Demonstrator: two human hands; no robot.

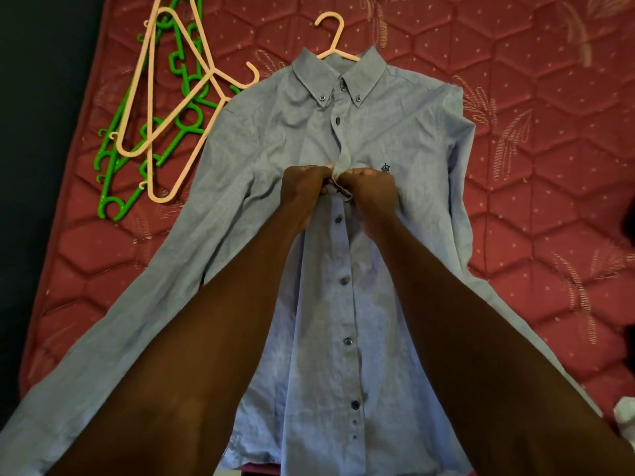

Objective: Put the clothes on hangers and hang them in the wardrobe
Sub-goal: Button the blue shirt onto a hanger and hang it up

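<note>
Lying at the left on the red bed (515, 166) were green hangers (113, 187) and pale hangers (165, 108). A blue shirt (395, 139) lay flat in the middle, a pale hanger hook (330, 30) poking out past its collar. The left hand (304, 192) and right hand (372, 190) each had a tight grip, pinching the shirt's front by a button.
</note>
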